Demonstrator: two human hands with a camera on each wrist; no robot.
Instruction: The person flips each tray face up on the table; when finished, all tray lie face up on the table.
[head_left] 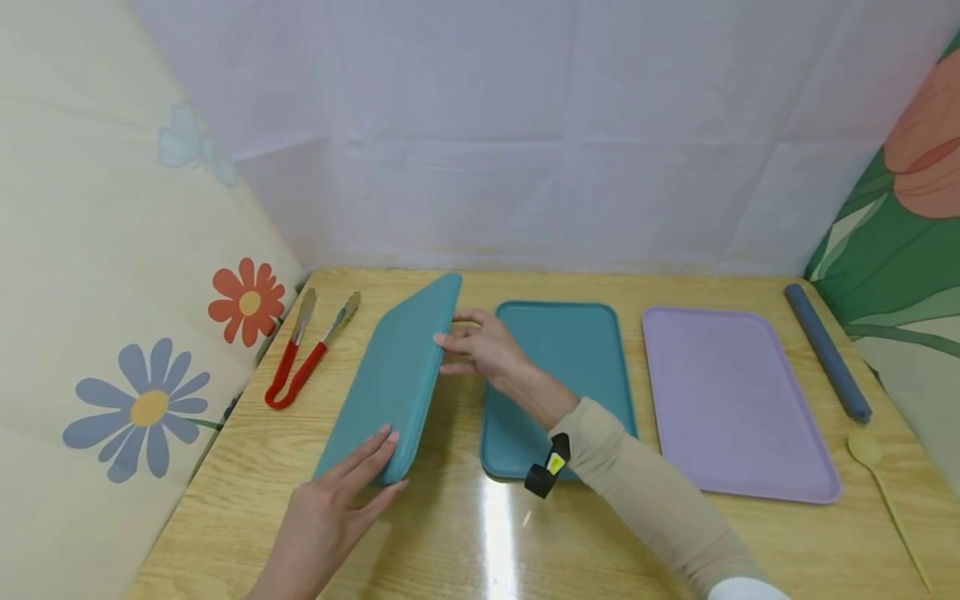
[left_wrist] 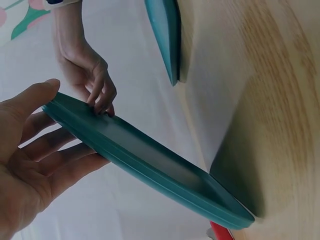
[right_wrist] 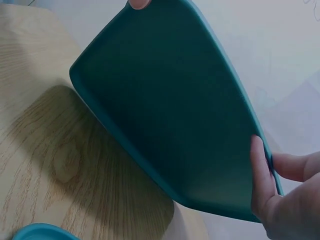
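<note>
A teal tray (head_left: 393, 367) is tilted up on its left long edge, its underside facing up and left in the head view. Its recessed inner face (right_wrist: 165, 110) shows in the right wrist view. My left hand (head_left: 330, 504) holds the near end, with the thumb (left_wrist: 37, 97) at the rim and the fingers against the underside. With thumb and fingers, my right hand (head_left: 483, 346) pinches the raised long edge toward the far end. A second teal tray (head_left: 558, 358) lies flat on the table, partly hidden beneath my right forearm.
Tongs with red handles (head_left: 300, 358) lie left of the tilted tray. To the right are a lilac tray (head_left: 738, 400), a dark blue roll (head_left: 827, 350) and a yellowish long-handled spoon (head_left: 866, 450). Fabric walls (head_left: 525, 150) border the wooden table (head_left: 427, 550).
</note>
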